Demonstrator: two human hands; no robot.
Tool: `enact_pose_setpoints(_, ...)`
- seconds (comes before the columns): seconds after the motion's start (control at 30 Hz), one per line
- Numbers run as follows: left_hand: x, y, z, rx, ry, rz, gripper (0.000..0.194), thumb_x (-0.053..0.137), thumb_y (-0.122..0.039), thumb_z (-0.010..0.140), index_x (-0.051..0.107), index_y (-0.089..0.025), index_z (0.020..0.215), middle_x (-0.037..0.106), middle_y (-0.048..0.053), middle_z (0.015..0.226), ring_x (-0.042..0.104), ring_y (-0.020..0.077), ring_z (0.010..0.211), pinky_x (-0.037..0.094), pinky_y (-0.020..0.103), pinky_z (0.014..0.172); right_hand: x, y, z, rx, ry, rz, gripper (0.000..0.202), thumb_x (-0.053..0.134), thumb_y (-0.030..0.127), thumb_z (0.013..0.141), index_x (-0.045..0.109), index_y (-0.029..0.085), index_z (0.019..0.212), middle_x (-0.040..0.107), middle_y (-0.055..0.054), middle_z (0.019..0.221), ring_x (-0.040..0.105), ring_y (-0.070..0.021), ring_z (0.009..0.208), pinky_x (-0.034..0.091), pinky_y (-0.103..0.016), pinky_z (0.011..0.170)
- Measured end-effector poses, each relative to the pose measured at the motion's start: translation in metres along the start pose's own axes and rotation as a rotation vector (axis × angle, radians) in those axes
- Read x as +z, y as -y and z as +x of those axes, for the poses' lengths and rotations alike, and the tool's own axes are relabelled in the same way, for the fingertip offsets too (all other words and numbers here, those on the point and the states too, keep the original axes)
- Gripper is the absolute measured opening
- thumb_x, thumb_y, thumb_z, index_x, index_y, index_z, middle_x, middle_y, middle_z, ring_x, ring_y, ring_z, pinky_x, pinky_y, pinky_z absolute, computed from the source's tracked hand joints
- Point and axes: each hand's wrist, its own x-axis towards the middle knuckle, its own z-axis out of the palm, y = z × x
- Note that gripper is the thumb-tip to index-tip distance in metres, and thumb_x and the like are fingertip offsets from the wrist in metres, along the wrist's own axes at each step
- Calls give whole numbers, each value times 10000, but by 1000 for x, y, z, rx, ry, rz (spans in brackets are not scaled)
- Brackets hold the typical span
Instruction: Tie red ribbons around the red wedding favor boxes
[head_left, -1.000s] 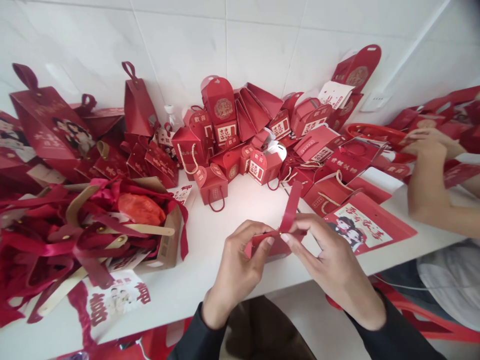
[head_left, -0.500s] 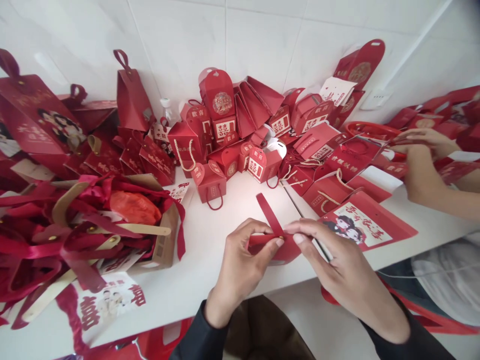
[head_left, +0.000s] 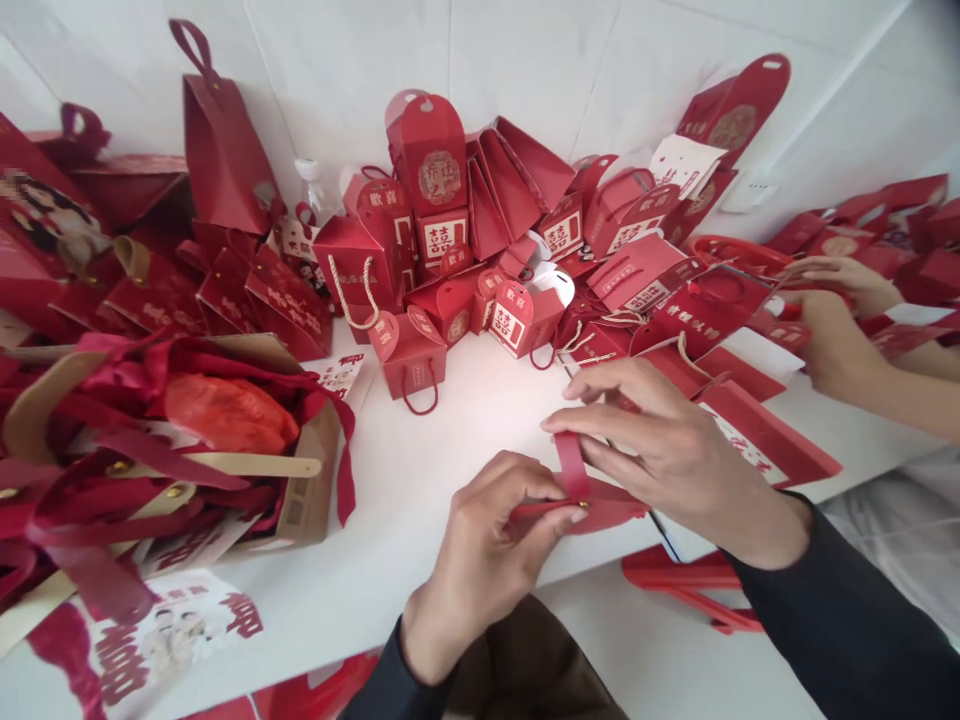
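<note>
My left hand (head_left: 499, 545) is closed at the table's front edge, its thumb and fingers pinching the top of a small red gift box (head_left: 604, 510). A gold stud shows beside the left thumb tip. From the stud rises a short red strap (head_left: 572, 470). My right hand (head_left: 660, 450) is above the box with its fingers curled around the strap's upper end, bending it over. The right thumb is mostly hidden behind the fingers. Part of the box is covered by my hands.
To the left, a cardboard box (head_left: 306, 480) holds red and cream straps and ribbons. Several red gift boxes, including a small roped one (head_left: 411, 355), stand along the wall. A co-worker's arm (head_left: 862, 350) reaches in at right. A red stool (head_left: 690, 580) is below the table.
My right hand has gone from the box's top edge up to the strap. The strap stood straight before; its upper end is now bent under the right fingers. The view has shifted slightly.
</note>
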Motion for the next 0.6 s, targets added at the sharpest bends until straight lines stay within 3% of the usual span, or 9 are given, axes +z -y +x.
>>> enact_pose_setpoints(0.13,1,-1,-4,110,-18,16,97,747,-118,907,666,-159,941,702,38,905,672,139,888,549,249,792,4,7,-18,302,6,81,268,544,98,974,717,259,1099,765,-14,981,744,-198,821,627,-318,746)
enact_pose_setpoints(0.27,2,-1,-9,199,-5,-10,129,730,-73,907,645,-116,995,682,73,933,654,167,935,561,313,843,2,20,-33,559,-26,202,334,599,158,940,732,376,1155,801,70,1029,779,-167,805,637,-225,635)
enact_pose_setpoints(0.37,3,-1,-11,236,-5,-23,156,734,-62,900,643,-94,1023,689,86,954,656,171,945,571,334,879,-3,28,-38,598,-20,311,327,620,218,972,730,464,1157,798,125,1033,780,-131,837,642,-174,702)
enact_pose_setpoints(0.47,4,1,-11,248,-10,-37,164,727,-59,906,644,-92,1043,704,85,968,668,171,962,573,336,904,-7,33,-40,619,44,327,264,642,271,996,751,474,1125,803,130,994,774,-117,833,637,-159,766)
enact_pose_setpoints(0.6,5,3,-9,240,-35,-52,125,714,-73,920,647,-94,1024,705,74,935,665,160,914,577,329,885,-8,36,-39,673,20,312,235,694,313,982,765,495,1113,798,122,993,765,-122,819,642,-176,772)
